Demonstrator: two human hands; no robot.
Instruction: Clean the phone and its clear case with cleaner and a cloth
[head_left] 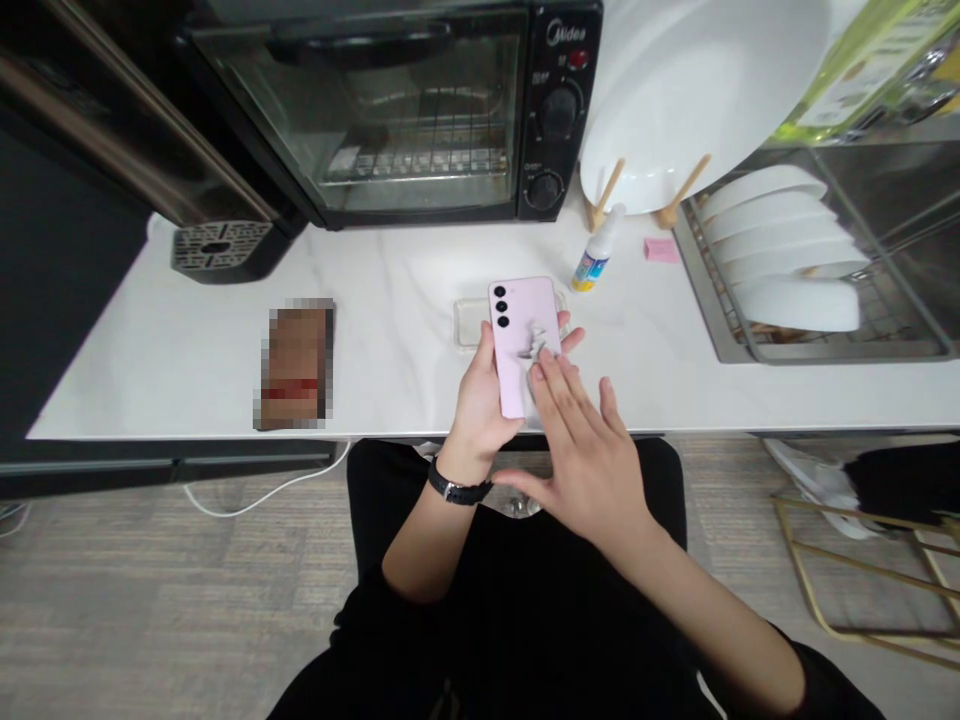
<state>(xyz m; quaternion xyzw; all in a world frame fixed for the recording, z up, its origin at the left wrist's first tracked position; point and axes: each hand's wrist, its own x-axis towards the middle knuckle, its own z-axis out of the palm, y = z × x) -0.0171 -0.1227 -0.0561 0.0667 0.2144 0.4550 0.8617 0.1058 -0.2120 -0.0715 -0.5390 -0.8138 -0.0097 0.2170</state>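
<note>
A: Left hand first, quick.
B: Left hand point(480, 405) is gripping the pale pink, flat rectangular phone point(513, 345), thumb lying along one long edge, fingertips showing past the other. Back with three black-ringed lenses is facing up.
A: Right?
B: Right hand point(596, 470) is spreading its thumb wide, fingers mostly straight. Fingertips are pressing on a grey, crumpled, cloth-like piece point(535, 342) against the phone's back. Fingers aren't curling round anything that I can see.
A: Phone location?
B: Being held over the near edge of the white, marble-patterned counter point(397, 330), partly hiding a clear, shallow rectangular case point(471, 322) lying behind it.
A: Nearby?
B: Small white spray bottle with a blue-and-yellow label point(592, 262) is standing right of the case, a small pink paper-like piece point(661, 250) lying farther right. Black glass-fronted toaster oven point(424, 120) is sitting behind.
A: Left side?
B: Brown rectangular item point(295, 365) is lying there; pixelated, can't tell what.
A: Far right?
B: Metal dish rack point(712, 325) is holding glossy white bowls point(795, 300).
</note>
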